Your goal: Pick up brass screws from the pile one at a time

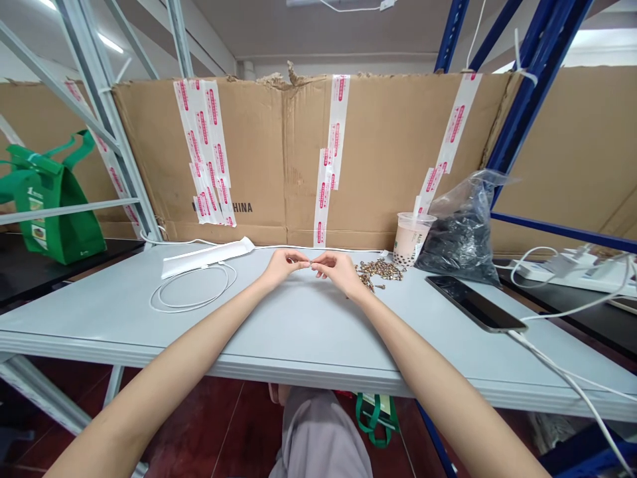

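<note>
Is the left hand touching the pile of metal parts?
Apart: the head view shows the left hand clear of the pile of metal parts, with the right hand between them.

Left hand (283, 265): 1. Right hand (341, 271): 1. Small metal piece (311, 264): 1. Pile of brass-coloured screws (379, 271): 1, individual pieces too many to count. Table (249, 332): 1. Plastic cup of milk tea (409, 240): 1, with straw (423, 196): 1. Clear plastic bag of dark contents (460, 232): 1. Smartphone (475, 303): 1. White packet (206, 257): 1. Coiled white cable (192, 292): 1. Power strip (572, 272): 1. Green tote bags (50, 212): 2. Large cardboard sheet (398, 146): 1.
</note>
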{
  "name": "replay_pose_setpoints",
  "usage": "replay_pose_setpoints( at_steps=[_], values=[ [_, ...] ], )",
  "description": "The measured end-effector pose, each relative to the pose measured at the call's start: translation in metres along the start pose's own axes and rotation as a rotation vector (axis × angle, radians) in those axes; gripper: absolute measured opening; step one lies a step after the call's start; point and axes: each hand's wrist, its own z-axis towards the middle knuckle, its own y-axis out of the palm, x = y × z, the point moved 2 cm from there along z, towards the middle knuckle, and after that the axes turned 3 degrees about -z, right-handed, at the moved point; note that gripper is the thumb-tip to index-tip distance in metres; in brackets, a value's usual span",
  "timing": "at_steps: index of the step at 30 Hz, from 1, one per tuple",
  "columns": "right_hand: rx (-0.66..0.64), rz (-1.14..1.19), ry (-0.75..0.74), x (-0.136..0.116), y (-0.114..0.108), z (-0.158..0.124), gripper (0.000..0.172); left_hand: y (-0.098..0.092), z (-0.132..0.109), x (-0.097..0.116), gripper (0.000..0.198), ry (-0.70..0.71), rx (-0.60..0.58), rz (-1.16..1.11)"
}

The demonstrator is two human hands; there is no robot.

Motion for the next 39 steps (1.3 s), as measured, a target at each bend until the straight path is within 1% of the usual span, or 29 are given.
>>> replay_pose_setpoints(
  at_steps=[3,6,12,16,21,25,30,34,37,39],
  values=[
    [0.014,0.068,0.037,0.002,0.000,0.002,0.022,0.002,-0.003,0.008,0.019,0.055,0.041,0.045],
    [0.009,0.121,0.071,0.005,-0.001,0.003,0.022,0.003,-0.007,0.014,0.016,0.121,0.081,0.136],
    [-0.010,0.204,0.079,0.010,-0.001,0.005,0.023,0.004,-0.009,0.022,0.015,0.237,0.124,0.256],
    [-0.042,0.184,0.079,0.012,-0.002,0.006,0.022,0.003,-0.009,0.024,0.015,0.289,0.132,0.305],
    [-0.091,0.096,0.055,0.010,-0.004,0.003,0.023,0.003,-0.009,0.024,0.016,0.383,0.094,0.374],
    [-0.125,0.047,0.010,0.009,-0.003,0.001,0.025,0.003,-0.008,0.023,0.018,0.385,0.069,0.418],
    [-0.174,0.067,-0.031,0.012,-0.001,0.000,0.033,0.003,-0.009,0.024,0.020,0.386,0.018,0.458],
    [-0.224,0.110,0.000,0.017,0.000,0.001,0.037,0.005,-0.010,0.026,0.020,0.380,0.014,0.459],
    [-0.222,0.067,0.001,0.018,-0.002,0.002,0.040,0.006,-0.010,0.025,0.021,0.360,0.032,0.440],
    [-0.208,0.020,-0.017,0.018,-0.004,0.003,0.037,0.007,-0.010,0.025,0.021,0.349,0.049,0.438]
  ],
)
